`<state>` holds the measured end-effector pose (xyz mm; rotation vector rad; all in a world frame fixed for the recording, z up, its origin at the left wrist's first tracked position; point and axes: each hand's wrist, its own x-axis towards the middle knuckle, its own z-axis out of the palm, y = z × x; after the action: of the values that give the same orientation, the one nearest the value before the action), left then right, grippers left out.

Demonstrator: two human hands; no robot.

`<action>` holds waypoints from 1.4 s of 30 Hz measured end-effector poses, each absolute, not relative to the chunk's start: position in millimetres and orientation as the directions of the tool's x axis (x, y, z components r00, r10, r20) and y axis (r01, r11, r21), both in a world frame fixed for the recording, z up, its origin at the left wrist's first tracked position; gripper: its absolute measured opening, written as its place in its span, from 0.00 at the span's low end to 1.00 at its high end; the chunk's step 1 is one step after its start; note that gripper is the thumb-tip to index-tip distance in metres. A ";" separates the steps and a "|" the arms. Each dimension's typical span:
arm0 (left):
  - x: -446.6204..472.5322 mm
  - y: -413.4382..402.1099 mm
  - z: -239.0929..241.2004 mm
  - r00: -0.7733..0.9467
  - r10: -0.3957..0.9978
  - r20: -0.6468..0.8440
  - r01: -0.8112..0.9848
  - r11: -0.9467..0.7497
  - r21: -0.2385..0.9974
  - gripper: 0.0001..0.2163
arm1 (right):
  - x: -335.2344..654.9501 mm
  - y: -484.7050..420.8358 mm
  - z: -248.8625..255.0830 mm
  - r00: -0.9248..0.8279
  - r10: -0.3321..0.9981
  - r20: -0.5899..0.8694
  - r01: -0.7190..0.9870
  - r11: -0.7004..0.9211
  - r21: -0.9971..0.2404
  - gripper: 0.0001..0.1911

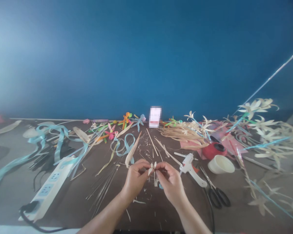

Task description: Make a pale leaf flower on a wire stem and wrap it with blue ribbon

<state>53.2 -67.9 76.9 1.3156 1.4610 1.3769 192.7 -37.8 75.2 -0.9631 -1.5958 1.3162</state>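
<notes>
My left hand [135, 178] and my right hand [170, 180] meet over the middle of the brown table [70, 198]. Both pinch one small pale straw piece [152, 167] with short leaf-like tips that stick up between the thumbs and forefingers. The fingers of both hands are closed around it. Thin straw scraps [146, 152] lie on the table just beyond the hands. A white glue gun [190, 167] lies right of my right hand.
A white power strip [51, 183] with a black cord lies at the left, beside light blue ribbons [51, 139]. Black scissors [216, 193], a white cup [221, 164] and a red tape roll [213, 150] sit at the right. Finished straw flowers [261, 130] and coloured flowers [127, 122] line the back.
</notes>
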 end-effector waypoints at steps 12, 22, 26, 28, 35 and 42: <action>51.9 -73.6 83.7 -0.098 0.982 0.159 0.436 -0.101 0.894 0.06 | 199.5 -11.1 124.3 -0.551 0.805 0.217 0.205 0.383 -0.900 0.09; 38.2 -75.0 86.5 0.203 0.856 0.475 0.615 -0.489 0.619 0.08 | 193.4 -5.8 110.6 -0.617 0.774 -0.144 0.184 -0.037 -0.982 0.13; 32.5 -74.1 85.9 0.332 0.790 0.515 0.610 -0.596 0.521 0.11 | 190.1 -5.5 100.7 -0.622 0.737 -0.262 0.131 -0.232 -0.964 0.11; 32.0 -73.4 86.0 0.368 0.785 0.499 0.603 -0.610 0.514 0.11 | 189.5 -4.8 97.5 -0.619 0.729 -0.292 0.122 -0.278 -0.953 0.10; 38.6 -68.7 84.7 0.118 0.946 0.304 0.599 -0.311 0.738 0.06 | 197.4 1.5 95.7 -0.617 0.739 -0.270 0.075 -0.286 -0.955 0.20; 43.4 -65.9 80.6 0.042 0.973 0.228 0.547 -0.213 0.810 0.06 | 204.0 0.7 89.7 -0.586 0.761 -0.278 0.190 -0.204 -0.960 0.14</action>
<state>43.4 -65.9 80.6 1.8076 1.5288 1.0702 204.0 0.7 89.7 -1.1125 -1.6448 1.8423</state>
